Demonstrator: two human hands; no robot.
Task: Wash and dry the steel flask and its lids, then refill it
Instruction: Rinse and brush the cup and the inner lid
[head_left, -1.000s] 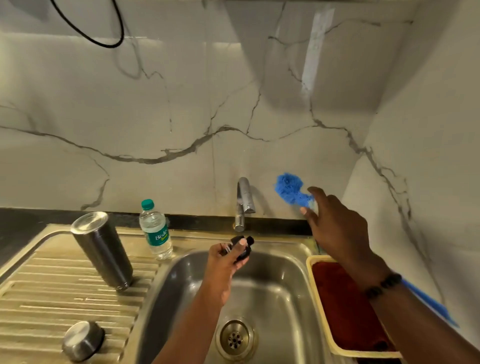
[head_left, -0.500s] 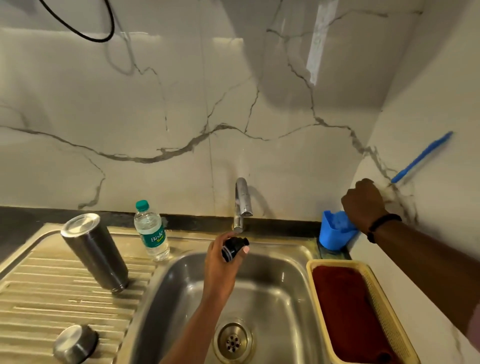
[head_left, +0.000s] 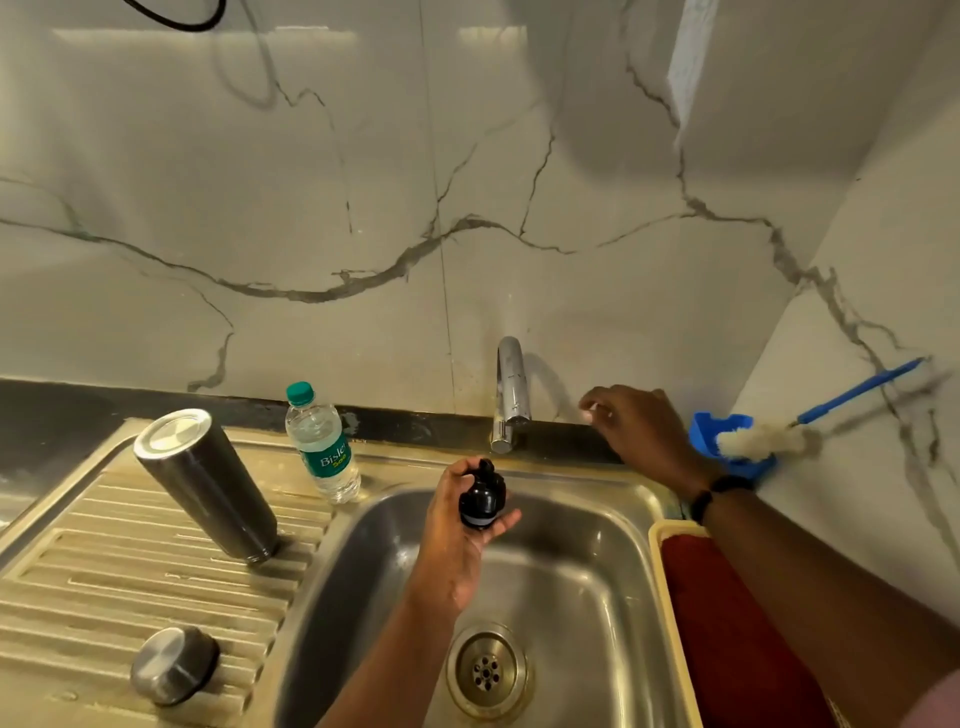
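Two hands, two jobs right now. Our left hand is out over the sink, fingers and thumb curled round the small black stopper lid and holding it just below the tap. No water is running that we can see.

Here is the change: a second ago our right hand was carrying the blue bottle brush toward the corner, and half a second back it was pushing it down into the blue holder. Now the brush sits parked there, handle leaning up the side wall, and the right hand has let go and swung left, fingers loose and slightly spread, gripping nothing, hovering close to the tap. We read that as scrubbing done with and rinsing next: the free hand looks set to turn the water on for the lid.

Meanwhile the steel flask stands upside down on the ribbed draining board, well left of the basin, and the steel cap rests on the same board nearer us. A plastic water bottle stands just beside the basin's rim, likely the refill. A yellow basket with a red cloth waits at the right for drying. So washing is well along; drying and refilling are still to come.
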